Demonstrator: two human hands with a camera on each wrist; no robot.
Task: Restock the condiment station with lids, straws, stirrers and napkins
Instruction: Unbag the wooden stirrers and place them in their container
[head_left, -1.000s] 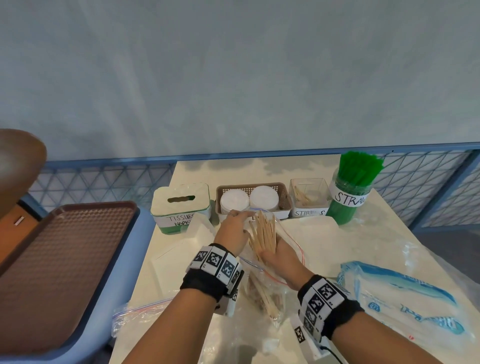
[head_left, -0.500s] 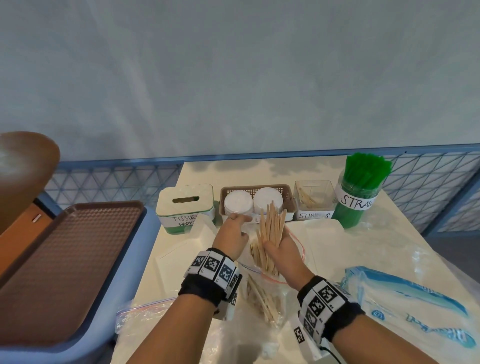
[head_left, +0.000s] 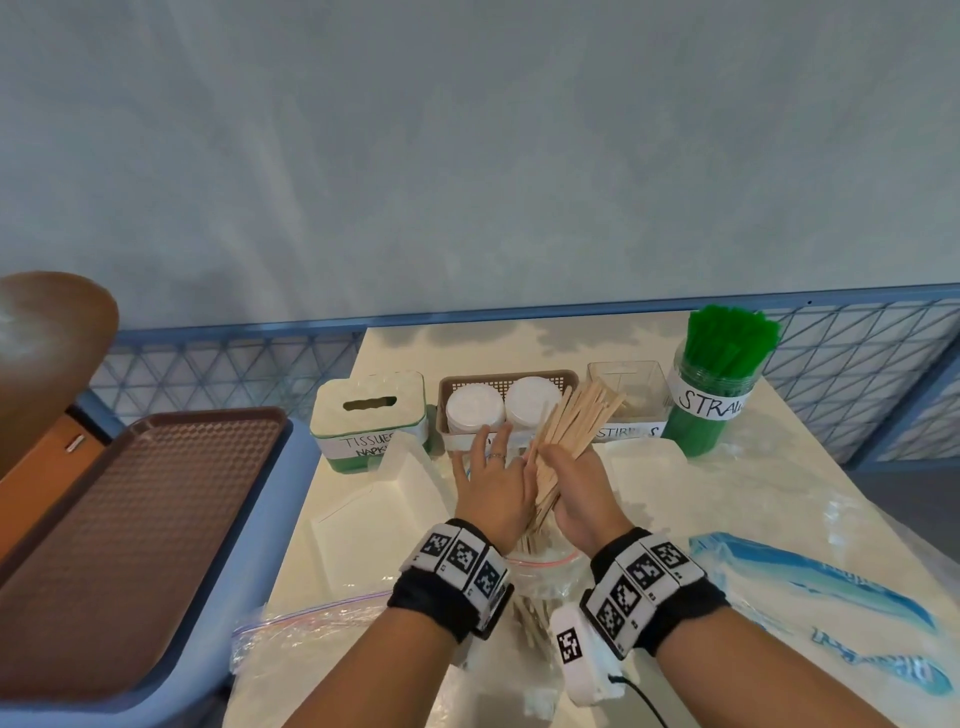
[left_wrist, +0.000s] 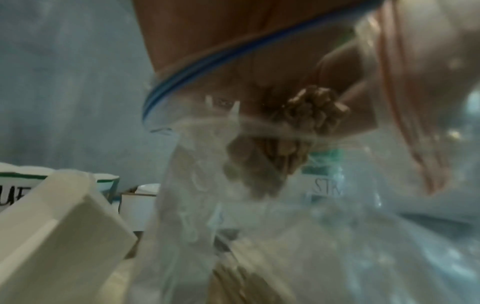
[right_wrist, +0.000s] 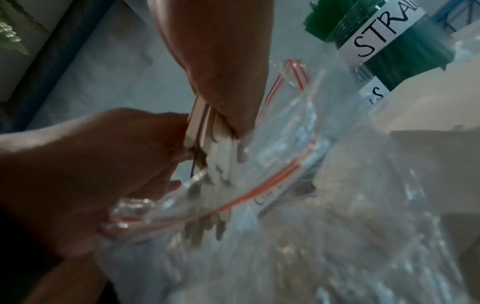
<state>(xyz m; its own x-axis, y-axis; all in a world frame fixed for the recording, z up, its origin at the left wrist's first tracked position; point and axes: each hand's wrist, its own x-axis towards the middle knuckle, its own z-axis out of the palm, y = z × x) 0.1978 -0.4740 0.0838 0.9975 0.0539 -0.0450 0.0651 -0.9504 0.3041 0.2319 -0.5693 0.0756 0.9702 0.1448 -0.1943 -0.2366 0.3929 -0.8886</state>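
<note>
1. The right hand (head_left: 574, 486) is closed round a bundle of flat wooden stirrers (head_left: 569, 439), lower ends in the clear zip bag (head_left: 540, 566).
2. The left hand (head_left: 493, 486), fingers straight, steadies beside it.
3. Lift clear of the bag mouth, keeping the bundle tight.
4. The clear plastic stirrer box (head_left: 628, 387) lies just beyond the grip; the green straw jar (head_left: 709, 395) crowds its right.

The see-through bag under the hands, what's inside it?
Wooden stirrers lie inside the zip bag. The right hand grips a bunch whose lower ends still dip into its mouth. The wrists and crinkled plastic hide how many remain.
</note>
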